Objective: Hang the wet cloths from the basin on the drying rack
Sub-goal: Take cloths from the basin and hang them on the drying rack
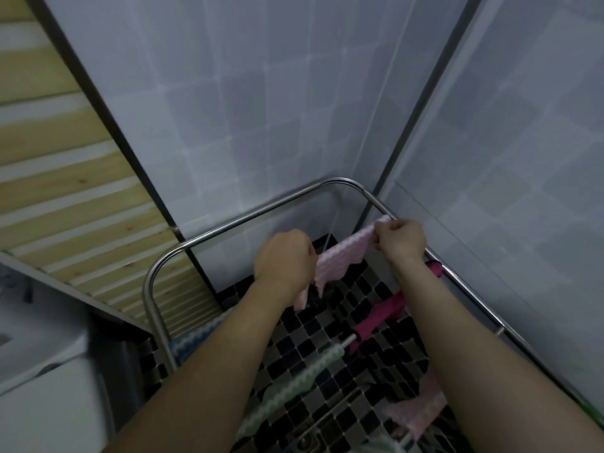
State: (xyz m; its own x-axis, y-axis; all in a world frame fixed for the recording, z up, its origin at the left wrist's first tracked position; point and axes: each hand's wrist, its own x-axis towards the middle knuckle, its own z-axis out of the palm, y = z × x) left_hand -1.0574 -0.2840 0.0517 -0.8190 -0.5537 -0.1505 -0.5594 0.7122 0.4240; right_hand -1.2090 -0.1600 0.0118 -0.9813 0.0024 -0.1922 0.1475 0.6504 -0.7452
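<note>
Here both hands hold one pale pink cloth (340, 256) with a wavy ribbed weave, stretched between them over the far part of the steel drying rack (228, 223). The right hand (400, 240) is closed in a fist on the cloth's upper corner, right against the rack's right side rail; the left hand (284, 263) is curled shut around the lower end, and a strip of the cloth hangs out below it. Whether the cloth already rests on a rail under it cannot be told. Nearer the camera, other cloths are draped on the rack's cross rails: a magenta cloth (382, 317) below the right forearm, a green-and-white wavy cloth (294, 384) between the two forearms, a blue-and-white wavy cloth (186, 341) at the left rail, and another pale pink cloth (421, 410) low on the right. Under the rack lies a floor of small black and grey mosaic tiles (369, 371), and pale tiled walls (261, 109) meet in the corner behind it.
</note>
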